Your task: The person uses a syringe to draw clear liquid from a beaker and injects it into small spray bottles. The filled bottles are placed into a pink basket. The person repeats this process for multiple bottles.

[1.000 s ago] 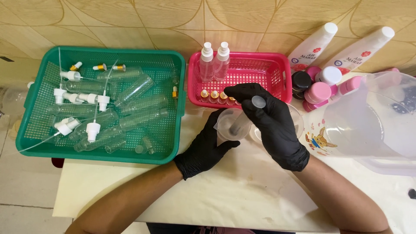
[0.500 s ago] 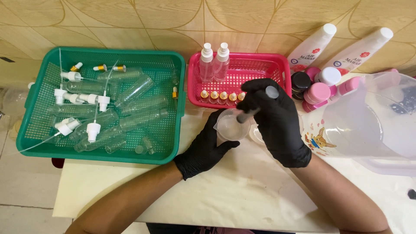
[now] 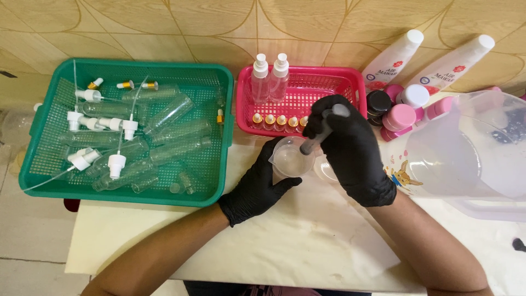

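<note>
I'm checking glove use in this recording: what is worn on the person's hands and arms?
Both the left hand and the right hand wear snug, glossy black disposable gloves that end at the wrists. The forearms are bare: no sleeves, watch or jewellery visible.

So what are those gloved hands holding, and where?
Left hand grips the small clear cup by its side; right hand holds a syringe-like tool by its upper end.

Both hands (image 3: 307, 164) are wearing matt black gloves, probably rubber. The small cup (image 3: 290, 159) is showing clear smooth plastic; the green basket (image 3: 33, 142) is looking glossy, meshed plastic, the surface (image 3: 307, 241) matt cream.
</note>
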